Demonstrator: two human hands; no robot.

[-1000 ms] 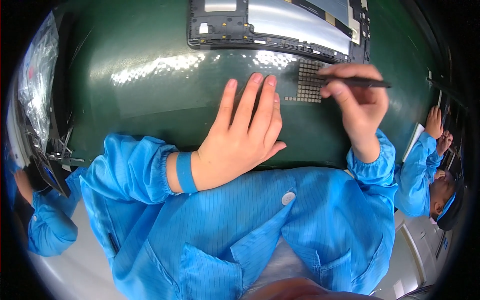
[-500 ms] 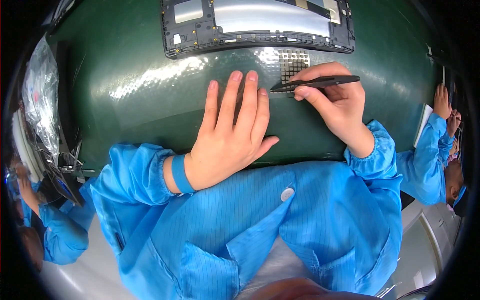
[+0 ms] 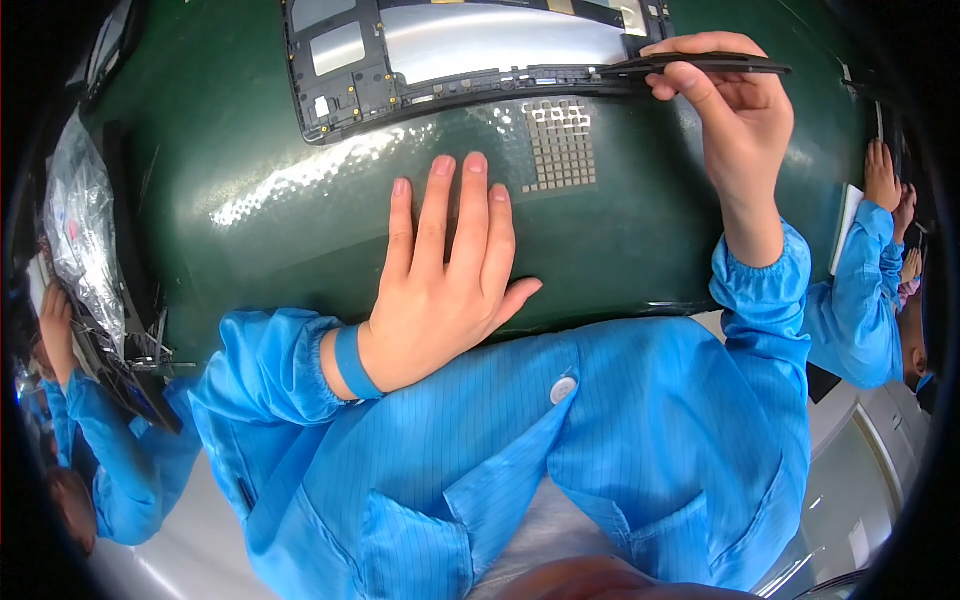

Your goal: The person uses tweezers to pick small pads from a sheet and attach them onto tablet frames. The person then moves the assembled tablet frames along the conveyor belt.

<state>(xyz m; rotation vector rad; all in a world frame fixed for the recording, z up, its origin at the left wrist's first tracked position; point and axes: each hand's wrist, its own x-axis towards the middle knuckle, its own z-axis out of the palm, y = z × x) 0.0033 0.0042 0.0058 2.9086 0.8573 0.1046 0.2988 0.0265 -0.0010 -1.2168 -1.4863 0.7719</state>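
Note:
My left hand (image 3: 430,290) lies flat, fingers stretched out, on a clear plastic sheet (image 3: 300,185) on the green table. To the right of its fingertips, a grid of small grey square pads (image 3: 562,160) sits on that sheet. Between my right thumb and fingers is a slim pair of black tweezers (image 3: 710,64). My right hand (image 3: 745,135) holds it nearly level, tip pointing left at the near edge of a black device frame (image 3: 470,45) with a silver plate. Whether the tip grips a pad is too small to tell.
A crumpled clear plastic bag (image 3: 85,225) lies at the left edge, beside dark items. Co-workers in blue sleeves sit at both sides; one's hand (image 3: 882,175) is at the far right by a white sheet (image 3: 846,228). A dark device (image 3: 108,45) stands far left.
My right hand has moved away from me and right, taking the tweezers from the pads to the device frame's near edge. My left hand stays flat on the sheet. The view has shifted slightly.

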